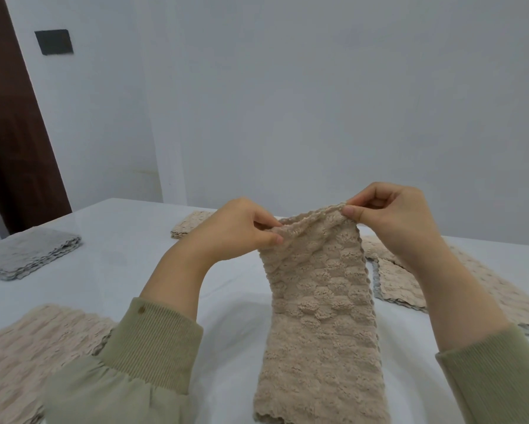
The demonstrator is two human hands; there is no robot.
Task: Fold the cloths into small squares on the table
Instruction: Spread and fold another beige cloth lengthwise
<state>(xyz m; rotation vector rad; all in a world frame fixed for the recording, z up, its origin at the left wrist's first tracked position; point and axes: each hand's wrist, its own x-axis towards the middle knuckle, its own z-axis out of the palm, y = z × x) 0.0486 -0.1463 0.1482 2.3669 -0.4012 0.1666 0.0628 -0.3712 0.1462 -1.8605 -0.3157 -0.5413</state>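
Observation:
A beige textured cloth [318, 316], folded into a long strip, hangs from both my hands above the white table [128, 249]; its lower end lies on the table near me. My left hand [241, 231] pinches the strip's top left corner. My right hand [391, 218] pinches the top right corner. Both corners are lifted to about the same height, the right one slightly higher.
A stack of grey folded cloths [27, 255] sits at the left. One folded beige cloth [189, 223] lies at the far middle. Beige cloths [410, 280] lie spread at the right, and another beige cloth [33, 353] lies at the near left. A wall stands behind the table.

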